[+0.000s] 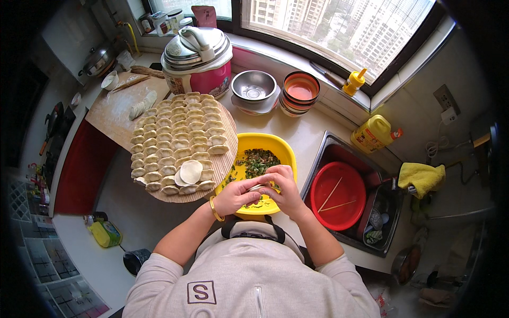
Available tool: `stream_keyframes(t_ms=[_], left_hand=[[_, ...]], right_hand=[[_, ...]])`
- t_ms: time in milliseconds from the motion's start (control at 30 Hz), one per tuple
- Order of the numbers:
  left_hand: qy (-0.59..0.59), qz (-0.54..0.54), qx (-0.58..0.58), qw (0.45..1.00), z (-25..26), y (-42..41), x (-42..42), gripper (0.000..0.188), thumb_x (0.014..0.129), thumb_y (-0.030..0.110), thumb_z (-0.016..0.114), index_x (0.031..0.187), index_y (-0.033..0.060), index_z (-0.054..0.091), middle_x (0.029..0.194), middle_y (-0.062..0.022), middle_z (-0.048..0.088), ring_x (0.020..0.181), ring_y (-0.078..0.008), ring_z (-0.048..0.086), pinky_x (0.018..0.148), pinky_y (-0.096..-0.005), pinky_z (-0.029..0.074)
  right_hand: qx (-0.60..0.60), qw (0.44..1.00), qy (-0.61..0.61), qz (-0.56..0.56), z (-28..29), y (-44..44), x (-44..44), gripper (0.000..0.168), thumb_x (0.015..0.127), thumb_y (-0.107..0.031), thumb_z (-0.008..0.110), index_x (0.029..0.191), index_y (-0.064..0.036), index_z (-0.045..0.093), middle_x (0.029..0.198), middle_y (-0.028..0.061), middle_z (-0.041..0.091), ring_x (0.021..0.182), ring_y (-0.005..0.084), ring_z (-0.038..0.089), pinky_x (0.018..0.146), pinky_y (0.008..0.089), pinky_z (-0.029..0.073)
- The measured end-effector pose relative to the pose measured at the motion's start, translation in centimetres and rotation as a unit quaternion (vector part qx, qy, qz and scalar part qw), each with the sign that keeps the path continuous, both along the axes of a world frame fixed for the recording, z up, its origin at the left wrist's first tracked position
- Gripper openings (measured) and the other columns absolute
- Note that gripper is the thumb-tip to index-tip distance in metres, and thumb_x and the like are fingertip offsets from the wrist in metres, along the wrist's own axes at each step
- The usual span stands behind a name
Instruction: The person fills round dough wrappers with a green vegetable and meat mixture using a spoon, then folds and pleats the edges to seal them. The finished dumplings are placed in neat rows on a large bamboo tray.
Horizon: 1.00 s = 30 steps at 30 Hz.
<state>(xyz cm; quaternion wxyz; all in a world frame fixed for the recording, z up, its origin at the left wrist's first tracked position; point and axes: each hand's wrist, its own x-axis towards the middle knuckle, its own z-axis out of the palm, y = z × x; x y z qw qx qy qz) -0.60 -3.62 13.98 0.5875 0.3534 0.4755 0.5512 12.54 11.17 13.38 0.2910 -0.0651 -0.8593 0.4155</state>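
Over the near side of a yellow plastic basin [287, 149], my left hand [237, 195] and my right hand [283, 187] pinch a folded dumpling [257, 187] between their fingertips. The fingers cover much of it, so how far its edge is sealed cannot be made out. Chopped green-and-brown filling [260, 162] lies in the basin, heaped toward its far side. Left of the basin, rows of shaped dumplings [181, 133] cover a round ridged board [227, 167]. A few flat dough wrappers [191, 172] rest on top of the nearest dumplings.
Behind the board stands a pink electric pressure cooker [210, 77]. A steel bowl [253, 85] and stacked orange bowls [300, 88] sit by the window. To the right, a red basin [338, 214] with chopsticks occupies the sink [308, 179]. A floured wooden board [115, 107] holds more wrappers [143, 105].
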Motion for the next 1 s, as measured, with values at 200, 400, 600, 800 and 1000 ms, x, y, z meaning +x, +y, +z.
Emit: stream_keyframes(t_ms=[200, 400, 600, 800, 1000], left_hand=[[0.009, 0.016, 0.018, 1.0, 0.3, 0.3, 0.2, 0.044, 0.097, 0.012, 0.052, 0.139, 0.0032, 0.043, 0.088, 0.0014, 0.057, 0.077, -0.0044, 0.053, 0.069, -0.0191, 0.045], [0.115, 0.138, 0.021, 0.984, -1.5, 0.1, 1.8, 0.033, 0.096, 0.005, 0.051, 0.128, -0.0016, 0.052, 0.095, -0.0033, 0.063, 0.081, -0.0071, 0.059, 0.075, -0.0222, 0.05], [-0.057, 0.219, 0.023, 0.974, -2.0, 0.1, 2.3, 0.034, 0.096, 0.008, 0.054, 0.128, -0.003, 0.051, 0.106, -0.0081, 0.065, 0.084, -0.0101, 0.062, 0.078, -0.0235, 0.052], [-0.17, 0.238, 0.009, 0.956, -1.9, -0.3, 2.5, 0.03, 0.095, 0.01, 0.057, 0.122, -0.0021, 0.057, 0.102, -0.0081, 0.065, 0.08, -0.0108, 0.062, 0.074, -0.0228, 0.053], [-0.205, 0.255, 0.011, 0.945, -2.0, 0.1, 2.7, 0.029, 0.094, 0.011, 0.058, 0.12, -0.0011, 0.059, 0.098, -0.0075, 0.066, 0.077, -0.0108, 0.062, 0.07, -0.0217, 0.052]], right_hand=[[-0.009, 0.998, -0.02, 0.061, 0.6, 0.6, -0.3, 0.014, 0.073, -0.013, 0.075, 0.081, -0.008, 0.064, 0.087, 0.0059, 0.061, 0.089, 0.024, 0.055, 0.083, 0.0357, 0.039], [0.061, 0.996, 0.04, -0.045, -0.1, -0.6, -0.6, 0.016, 0.071, -0.011, 0.076, 0.079, -0.006, 0.063, 0.086, 0.0072, 0.06, 0.088, 0.024, 0.056, 0.081, 0.0348, 0.041], [-0.271, 0.962, -0.007, -0.023, -2.4, -0.7, 0.5, 0.046, 0.071, -0.012, 0.079, 0.11, -0.004, 0.055, 0.099, 0.0057, 0.058, 0.09, 0.0168, 0.057, 0.085, 0.0303, 0.046], [-0.517, 0.855, -0.017, 0.036, -2.6, -1.6, 1.5, 0.029, 0.084, 0.0, 0.068, 0.11, 0.002, 0.057, 0.098, 0.0062, 0.064, 0.087, 0.0118, 0.061, 0.078, 0.0251, 0.05], [-0.314, 0.944, 0.067, -0.072, -3.1, -2.1, 1.2, 0.03, 0.078, -0.001, 0.073, 0.106, -0.001, 0.061, 0.092, 0.0051, 0.059, 0.075, 0.0112, 0.058, 0.069, 0.0233, 0.049]])
